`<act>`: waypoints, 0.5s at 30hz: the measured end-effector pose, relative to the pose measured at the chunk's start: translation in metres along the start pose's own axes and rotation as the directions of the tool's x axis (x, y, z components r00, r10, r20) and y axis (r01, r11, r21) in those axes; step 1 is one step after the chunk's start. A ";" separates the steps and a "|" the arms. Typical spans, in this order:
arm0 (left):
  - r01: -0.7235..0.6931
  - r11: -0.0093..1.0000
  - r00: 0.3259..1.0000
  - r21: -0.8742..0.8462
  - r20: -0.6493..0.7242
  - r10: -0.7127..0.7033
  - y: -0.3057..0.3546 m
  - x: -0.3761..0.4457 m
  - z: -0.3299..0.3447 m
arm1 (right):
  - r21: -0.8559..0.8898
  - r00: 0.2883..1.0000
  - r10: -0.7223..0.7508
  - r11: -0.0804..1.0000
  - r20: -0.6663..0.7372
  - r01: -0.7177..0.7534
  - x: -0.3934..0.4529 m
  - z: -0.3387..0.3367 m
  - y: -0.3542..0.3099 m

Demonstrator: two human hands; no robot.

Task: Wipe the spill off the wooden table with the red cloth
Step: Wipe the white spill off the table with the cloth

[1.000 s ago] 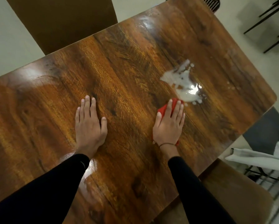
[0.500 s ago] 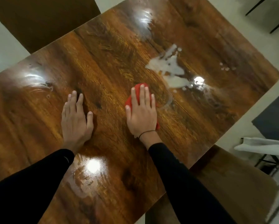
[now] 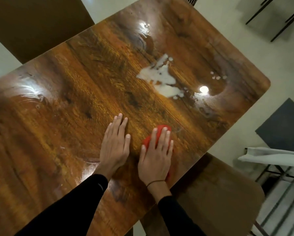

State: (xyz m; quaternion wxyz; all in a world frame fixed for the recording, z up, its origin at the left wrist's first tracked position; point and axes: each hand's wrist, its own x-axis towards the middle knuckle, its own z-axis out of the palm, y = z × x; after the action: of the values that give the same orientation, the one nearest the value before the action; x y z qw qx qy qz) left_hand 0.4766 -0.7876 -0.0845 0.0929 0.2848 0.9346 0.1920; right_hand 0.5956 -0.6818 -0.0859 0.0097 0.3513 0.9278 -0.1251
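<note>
Right hand [image 3: 155,160] flat on red cloth [image 3: 157,133], fingers straight, together; left hand [image 3: 114,147] likewise on bench [image 3: 57,125]. Spill [image 3: 161,79] upper right, apart: risks smearing.

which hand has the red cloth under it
The right hand, the one with a thin dark band at the wrist, presses the red cloth; the left hand lies on bare wood.

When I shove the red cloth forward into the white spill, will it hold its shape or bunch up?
Probably bunches: the red cloth already lies crumpled under the flat right hand, so it looks soft and floppy. The wooden table is glossy, so it should slide easily. The white spill looks thin and liquid, likely to smear ahead of the cloth.
</note>
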 end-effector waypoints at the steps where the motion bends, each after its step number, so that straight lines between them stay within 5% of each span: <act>1: 0.009 1.000 1.000 0.004 -0.013 -0.009 -0.001 0.000 0.001 | -0.009 0.996 -0.087 0.996 0.020 0.087 -0.006 0.002 -0.001; 7: 0.019 0.998 1.000 0.054 -0.019 -0.018 0.003 -0.001 0.003 | -0.020 0.929 -0.366 0.930 0.048 0.367 0.045 -0.004 0.009; 15: 0.019 0.996 1.000 0.092 0.014 -0.020 0.001 -0.001 0.005 | 0.008 0.986 0.149 0.989 -0.070 -0.149 0.088 -0.025 0.075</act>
State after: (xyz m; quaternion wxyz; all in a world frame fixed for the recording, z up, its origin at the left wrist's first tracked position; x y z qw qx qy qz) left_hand 0.4797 -0.7861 -0.0882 0.0884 0.2811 0.9444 0.1459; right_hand 0.5800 -0.5649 -0.0882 -0.0141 0.4240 0.8985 -0.1130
